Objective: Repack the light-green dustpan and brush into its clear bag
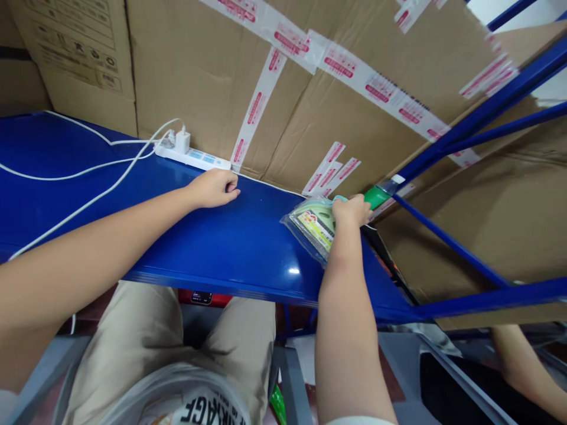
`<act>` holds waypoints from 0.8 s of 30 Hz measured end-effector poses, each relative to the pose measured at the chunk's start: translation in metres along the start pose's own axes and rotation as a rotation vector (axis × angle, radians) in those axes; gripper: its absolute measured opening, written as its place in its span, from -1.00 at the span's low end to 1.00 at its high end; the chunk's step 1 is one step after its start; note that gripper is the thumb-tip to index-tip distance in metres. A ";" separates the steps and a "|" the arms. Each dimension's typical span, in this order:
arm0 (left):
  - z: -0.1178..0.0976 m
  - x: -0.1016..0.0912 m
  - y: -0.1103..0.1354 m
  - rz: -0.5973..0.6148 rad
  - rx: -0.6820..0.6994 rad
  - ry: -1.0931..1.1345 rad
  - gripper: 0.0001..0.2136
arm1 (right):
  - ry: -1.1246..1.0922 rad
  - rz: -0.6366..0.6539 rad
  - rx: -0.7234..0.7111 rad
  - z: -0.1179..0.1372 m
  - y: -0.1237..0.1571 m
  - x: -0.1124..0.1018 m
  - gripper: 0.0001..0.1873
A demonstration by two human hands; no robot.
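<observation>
My left hand (215, 188) rests on the blue tabletop (248, 236) just in front of a white power strip (201, 158). Its fingers are curled into a loose fist, and nothing shows in them. On the right, my right hand (352, 211) is closed on the upper edge of a clear plastic packet (312, 224). Inside the packet is a flat pale-green item with oval holes, along with a yellow and white label. My wrist covers the packet's right side. Right behind that hand leans a bottle with a green label (376, 196) and a white cap.
Cardboard sheets (186, 71) with red-and-white tape stand along the table's back. White cables (84, 171) run over the left side from a plugged-in adapter (182, 141). Blue metal bars (452, 236) border the right. Another person's arm (527, 366) shows at lower right.
</observation>
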State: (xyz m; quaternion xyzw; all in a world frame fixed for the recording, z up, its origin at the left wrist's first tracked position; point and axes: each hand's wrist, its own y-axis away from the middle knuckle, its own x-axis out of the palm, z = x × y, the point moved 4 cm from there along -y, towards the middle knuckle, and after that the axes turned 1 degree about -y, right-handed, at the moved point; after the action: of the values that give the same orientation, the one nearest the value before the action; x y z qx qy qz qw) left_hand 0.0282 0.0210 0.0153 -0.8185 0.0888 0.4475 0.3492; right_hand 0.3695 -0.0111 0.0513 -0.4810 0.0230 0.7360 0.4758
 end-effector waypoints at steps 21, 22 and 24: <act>0.003 0.000 -0.001 0.027 0.014 0.020 -0.79 | 0.133 0.238 -0.145 -0.008 -0.020 0.023 -0.83; 0.002 0.000 0.000 0.031 0.008 0.021 -0.79 | 0.148 0.260 -0.154 -0.005 -0.017 0.023 -0.84; 0.002 0.000 0.000 0.039 -0.004 0.024 -0.79 | 0.167 0.300 -0.185 0.000 -0.012 0.024 -0.83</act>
State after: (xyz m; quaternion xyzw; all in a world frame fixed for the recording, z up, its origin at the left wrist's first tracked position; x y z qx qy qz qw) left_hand 0.0268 0.0226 0.0150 -0.8225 0.1079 0.4447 0.3378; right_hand 0.3757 0.0114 0.0393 -0.5732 0.0660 0.7552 0.3110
